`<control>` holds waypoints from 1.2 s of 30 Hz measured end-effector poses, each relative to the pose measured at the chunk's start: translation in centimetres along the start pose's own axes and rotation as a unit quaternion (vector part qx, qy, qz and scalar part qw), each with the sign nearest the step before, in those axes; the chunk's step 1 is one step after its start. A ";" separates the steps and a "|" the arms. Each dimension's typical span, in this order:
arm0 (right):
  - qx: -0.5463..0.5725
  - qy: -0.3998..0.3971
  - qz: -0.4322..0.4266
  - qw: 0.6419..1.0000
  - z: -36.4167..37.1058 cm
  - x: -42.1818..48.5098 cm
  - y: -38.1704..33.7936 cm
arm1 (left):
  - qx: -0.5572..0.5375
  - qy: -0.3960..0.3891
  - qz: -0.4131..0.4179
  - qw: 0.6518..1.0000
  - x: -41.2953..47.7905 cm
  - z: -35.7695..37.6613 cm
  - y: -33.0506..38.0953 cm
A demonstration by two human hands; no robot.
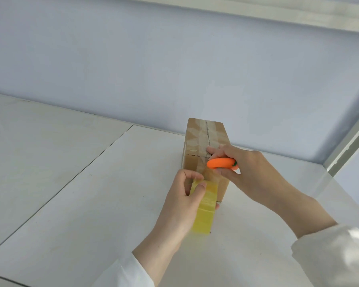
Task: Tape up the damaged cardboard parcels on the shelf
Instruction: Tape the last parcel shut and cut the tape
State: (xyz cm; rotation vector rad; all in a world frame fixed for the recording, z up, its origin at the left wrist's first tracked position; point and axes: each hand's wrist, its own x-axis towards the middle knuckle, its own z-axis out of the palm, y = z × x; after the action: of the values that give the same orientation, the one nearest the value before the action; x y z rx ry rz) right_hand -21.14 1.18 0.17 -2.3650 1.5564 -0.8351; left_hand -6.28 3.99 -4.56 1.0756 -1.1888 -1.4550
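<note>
Stockroom or packing bay, I'd say: I'm at a white metal-framed shelf (71, 183); taped box (197, 137) on it, bare wall (153, 69) behind box, post (350, 141) right of box.

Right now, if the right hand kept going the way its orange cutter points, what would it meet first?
Probably the tape strip stretched from roll to cardboard box, though depth is unclear.

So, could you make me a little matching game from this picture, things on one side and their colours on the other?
Things:
1 tape roll
2 cutter
3 box
4 shelf

Colours:
a orange
b white
c yellow
d brown

Pairs: 1-c; 2-a; 3-d; 4-b
</note>
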 end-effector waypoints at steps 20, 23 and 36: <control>0.392 -0.094 0.110 0.909 3.2 -2.6 -6.4 | 0.001 0.042 0.082 0.996 -7.1 -4.5 0.4; 0.341 -0.101 0.056 0.933 4.3 -2.2 -8.1 | 0.028 0.060 0.095 0.993 -7.5 -5.9 0.7; 0.320 0.056 0.041 0.945 10.7 3.4 -16.0 | 0.089 0.139 0.116 0.980 -6.3 -16.0 2.9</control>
State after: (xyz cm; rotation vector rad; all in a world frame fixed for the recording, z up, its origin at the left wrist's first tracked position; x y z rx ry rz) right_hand -1.75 3.54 -0.33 -1.7969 1.1623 -1.2450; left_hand 10.78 7.27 -3.62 1.1747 -1.2125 -0.9986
